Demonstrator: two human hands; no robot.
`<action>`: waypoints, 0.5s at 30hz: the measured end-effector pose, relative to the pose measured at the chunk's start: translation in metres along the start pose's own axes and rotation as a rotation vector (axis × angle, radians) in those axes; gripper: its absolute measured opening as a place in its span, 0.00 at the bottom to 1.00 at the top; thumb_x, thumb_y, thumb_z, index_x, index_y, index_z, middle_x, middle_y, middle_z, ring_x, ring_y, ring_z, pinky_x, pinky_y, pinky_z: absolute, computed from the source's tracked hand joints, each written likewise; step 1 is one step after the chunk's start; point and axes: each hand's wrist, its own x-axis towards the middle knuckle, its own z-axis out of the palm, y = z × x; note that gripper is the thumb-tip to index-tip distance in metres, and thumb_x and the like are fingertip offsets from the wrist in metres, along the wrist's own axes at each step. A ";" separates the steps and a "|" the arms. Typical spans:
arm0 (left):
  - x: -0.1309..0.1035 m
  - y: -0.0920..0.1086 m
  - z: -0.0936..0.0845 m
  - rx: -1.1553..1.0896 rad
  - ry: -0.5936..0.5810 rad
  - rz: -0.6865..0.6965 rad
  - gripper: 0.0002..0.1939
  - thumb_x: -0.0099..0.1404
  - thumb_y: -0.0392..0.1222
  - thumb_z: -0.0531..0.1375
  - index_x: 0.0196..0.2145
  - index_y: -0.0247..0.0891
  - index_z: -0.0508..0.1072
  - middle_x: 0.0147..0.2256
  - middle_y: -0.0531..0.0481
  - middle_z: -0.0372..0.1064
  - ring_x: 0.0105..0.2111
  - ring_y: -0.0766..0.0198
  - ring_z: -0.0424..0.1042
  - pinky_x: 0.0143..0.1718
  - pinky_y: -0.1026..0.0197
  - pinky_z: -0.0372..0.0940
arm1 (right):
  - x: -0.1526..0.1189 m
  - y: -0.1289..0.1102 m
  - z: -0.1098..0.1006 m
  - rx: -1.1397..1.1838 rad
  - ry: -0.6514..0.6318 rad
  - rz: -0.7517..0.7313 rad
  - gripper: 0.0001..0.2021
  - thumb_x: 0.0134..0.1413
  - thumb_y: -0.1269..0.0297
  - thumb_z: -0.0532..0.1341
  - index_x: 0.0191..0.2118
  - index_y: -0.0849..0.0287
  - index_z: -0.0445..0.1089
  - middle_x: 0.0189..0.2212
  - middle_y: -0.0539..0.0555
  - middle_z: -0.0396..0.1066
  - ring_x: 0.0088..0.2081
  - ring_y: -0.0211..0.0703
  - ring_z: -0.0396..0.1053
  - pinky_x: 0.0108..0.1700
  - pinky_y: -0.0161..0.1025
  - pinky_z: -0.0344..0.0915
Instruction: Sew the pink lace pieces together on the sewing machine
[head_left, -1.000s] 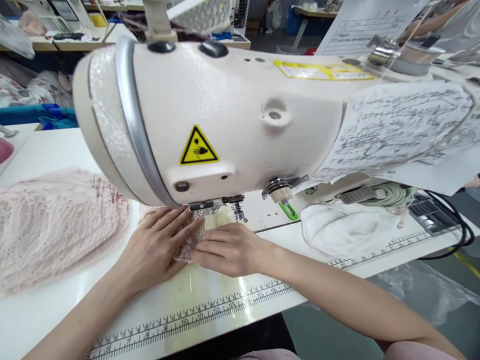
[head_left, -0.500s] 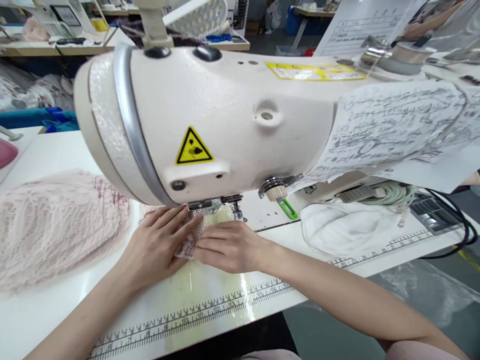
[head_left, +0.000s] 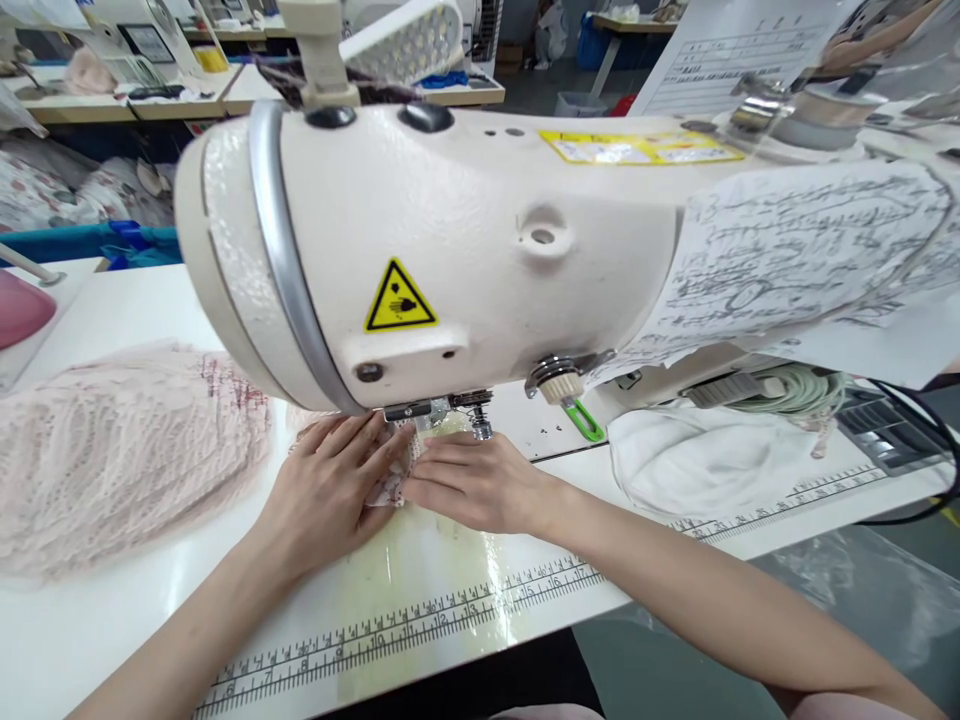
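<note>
Under the head of a white sewing machine [head_left: 465, 300], a small piece of pale pink patterned lace fabric [head_left: 391, 480] lies on the table between my two hands. My left hand [head_left: 326, 490] rests flat over the lace, fingers stretched toward the needle area. My right hand [head_left: 472, 485] has its fingers pressed together on the right edge of the lace, close to the presser foot zone. The needle and foot are mostly hidden by the machine head and my fingers. A larger heap of pale pink lace [head_left: 127, 460] spreads left of my left hand.
A printed ruler strip [head_left: 409, 640] runs along the table's front edge. White cloth [head_left: 682, 460] and a green coiled cord [head_left: 802, 388] lie to the right. A bright green tool [head_left: 583, 420] hangs below the tension knob. Handwritten paper [head_left: 802, 250] covers the machine's right side.
The whole view has shifted slightly, so the machine and table appear a little further right. Both hands stay at the lace beneath the machine head, with little other movement.
</note>
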 end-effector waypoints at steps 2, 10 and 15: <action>0.001 0.001 0.000 -0.002 0.004 -0.008 0.29 0.66 0.51 0.51 0.62 0.38 0.63 0.57 0.39 0.67 0.55 0.46 0.68 0.54 0.43 0.60 | 0.000 0.001 -0.002 -0.020 -0.015 0.012 0.06 0.59 0.73 0.59 0.31 0.59 0.71 0.26 0.43 0.74 0.31 0.30 0.69 0.33 0.30 0.65; 0.002 0.004 0.000 -0.005 0.011 -0.030 0.28 0.65 0.48 0.52 0.61 0.39 0.64 0.54 0.39 0.69 0.53 0.46 0.69 0.55 0.41 0.58 | 0.000 0.005 -0.009 -0.098 -0.034 0.058 0.07 0.59 0.75 0.58 0.33 0.57 0.71 0.27 0.43 0.74 0.29 0.30 0.67 0.25 0.35 0.50; 0.003 0.007 -0.002 0.016 -0.004 -0.038 0.28 0.65 0.45 0.52 0.61 0.37 0.64 0.54 0.38 0.69 0.53 0.46 0.69 0.56 0.40 0.57 | 0.000 0.011 -0.009 -0.083 -0.087 0.053 0.09 0.58 0.78 0.57 0.33 0.57 0.69 0.27 0.42 0.74 0.28 0.29 0.67 0.31 0.31 0.60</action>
